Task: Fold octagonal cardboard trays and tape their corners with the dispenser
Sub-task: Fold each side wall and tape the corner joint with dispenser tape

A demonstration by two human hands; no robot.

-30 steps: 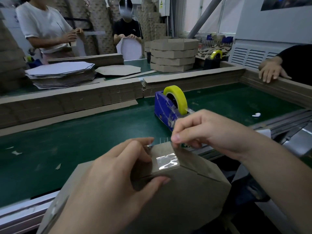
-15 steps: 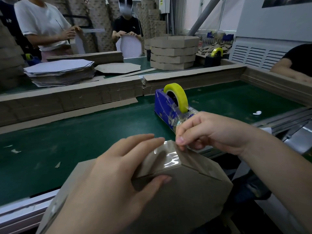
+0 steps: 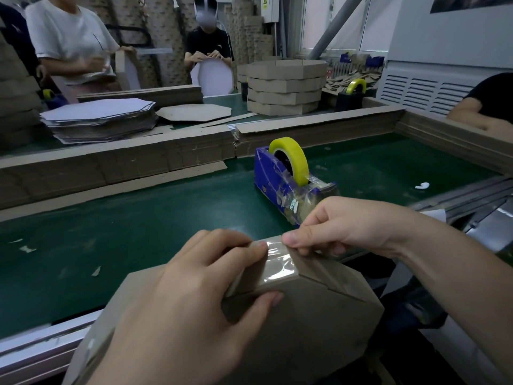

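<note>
A brown cardboard tray point(image 3: 311, 323) stands on edge at the near side of the green belt, bottom facing me. My left hand point(image 3: 180, 309) grips its upper corner, fingers over the rim and thumb on the bottom panel. A strip of clear tape point(image 3: 277, 262) lies across that corner. My right hand point(image 3: 347, 226) pinches the tape's right end against the folded wall. Just beyond my right hand sits the blue tape dispenser point(image 3: 273, 179) with its yellow roll point(image 3: 291, 157).
A low cardboard wall point(image 3: 125, 162) borders the green belt point(image 3: 138, 218) at the back and right. Behind it lie a pile of flat blanks point(image 3: 97, 118), a stack of finished trays point(image 3: 286, 87) and a second dispenser point(image 3: 352, 93). Other people work at the far side and right.
My right hand has come down from the dispenser's cutter to the tray corner, laying the tape over it. The left hand's fingers have shifted along the rim toward the tape.
</note>
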